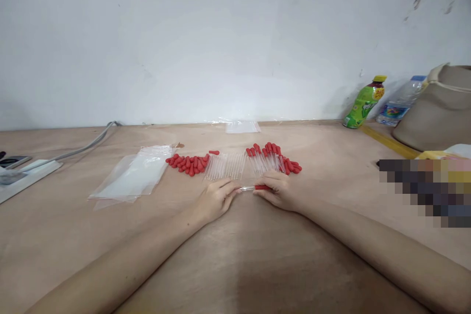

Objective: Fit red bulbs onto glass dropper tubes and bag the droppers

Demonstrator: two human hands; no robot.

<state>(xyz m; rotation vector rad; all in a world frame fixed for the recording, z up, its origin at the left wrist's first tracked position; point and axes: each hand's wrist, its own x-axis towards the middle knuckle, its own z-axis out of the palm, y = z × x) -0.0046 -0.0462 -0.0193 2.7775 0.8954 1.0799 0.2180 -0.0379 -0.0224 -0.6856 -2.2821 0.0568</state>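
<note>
My left hand pinches the clear glass tube of a dropper at its left end. My right hand is closed on the dropper's red rubber bulb at the right end. The dropper lies level, just above the wooden table. Behind my hands sit a pile of loose red bulbs, a row of bare clear tubes and a cluster of finished droppers with red bulbs.
Clear plastic bags lie at the left, another bag by the wall. A power strip with cable sits far left. A green bottle, a water bottle and a beige bag stand at the right.
</note>
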